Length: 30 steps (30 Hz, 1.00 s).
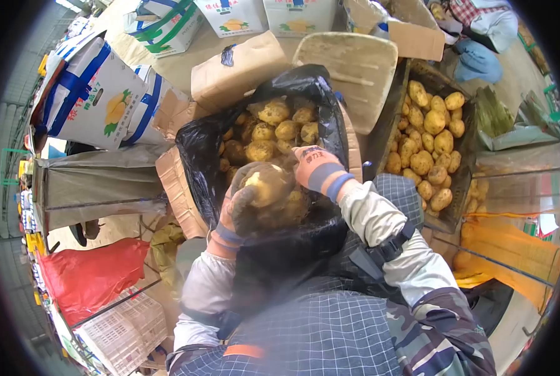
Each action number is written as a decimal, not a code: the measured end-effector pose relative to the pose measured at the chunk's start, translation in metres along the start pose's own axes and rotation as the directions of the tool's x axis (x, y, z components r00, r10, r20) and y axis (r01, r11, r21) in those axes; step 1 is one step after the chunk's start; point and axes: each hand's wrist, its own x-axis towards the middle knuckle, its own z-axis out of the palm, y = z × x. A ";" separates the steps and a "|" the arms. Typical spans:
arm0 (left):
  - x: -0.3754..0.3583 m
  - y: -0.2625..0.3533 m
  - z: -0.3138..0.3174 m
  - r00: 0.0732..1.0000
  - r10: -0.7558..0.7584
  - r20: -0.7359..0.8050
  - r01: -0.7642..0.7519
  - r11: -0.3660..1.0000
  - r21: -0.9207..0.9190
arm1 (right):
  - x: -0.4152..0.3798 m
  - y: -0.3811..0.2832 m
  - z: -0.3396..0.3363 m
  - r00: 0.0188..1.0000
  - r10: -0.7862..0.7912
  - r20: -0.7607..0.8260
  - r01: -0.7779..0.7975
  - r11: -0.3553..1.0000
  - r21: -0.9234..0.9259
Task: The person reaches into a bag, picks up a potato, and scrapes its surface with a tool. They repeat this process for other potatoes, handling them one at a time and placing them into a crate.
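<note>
An open cardboard box (183, 188) lined with a black plastic bag (198, 141) stands in front of me. Dirty potatoes (261, 133) fill much of it. My left hand (235, 203), in a glove, is wrapped around a large potato (269, 185) that shows a pale yellow patch. To the right, my gloved right hand (321, 169) is over the box, close to that potato. Its fingers are curled and closed, and whatever may be between them is hidden. The area below the held potato is blurred.
At right is a dark crate (402, 103) with many potatoes (435, 141). A tan plastic scoop-like board (349, 69) leans behind the box. Printed cartons (98, 100) stand at left, with a red sheet (95, 276) below. A person's leg in jeans (477, 61) is at upper right.
</note>
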 end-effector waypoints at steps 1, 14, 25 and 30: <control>0.005 -0.002 0.002 0.997 0.075 -0.023 -0.075 0.997 0.001 | -0.001 0.003 -0.001 0.983 -0.069 -0.171 0.089 0.989 0.116; 0.007 0.007 -0.005 0.979 0.200 0.046 -0.204 0.971 0.123 | -0.024 -0.017 -0.045 0.962 -0.134 0.237 -0.222 0.117 0.968; 0.008 0.016 -0.001 0.989 0.148 -0.001 -0.148 0.988 -0.052 | -0.024 -0.014 -0.059 0.952 -0.304 0.024 0.246 0.812 0.529; 0.011 0.012 0.001 0.986 0.166 0.019 -0.165 0.986 -0.011 | -0.027 -0.003 -0.022 0.885 -0.387 -0.259 0.465 0.770 0.437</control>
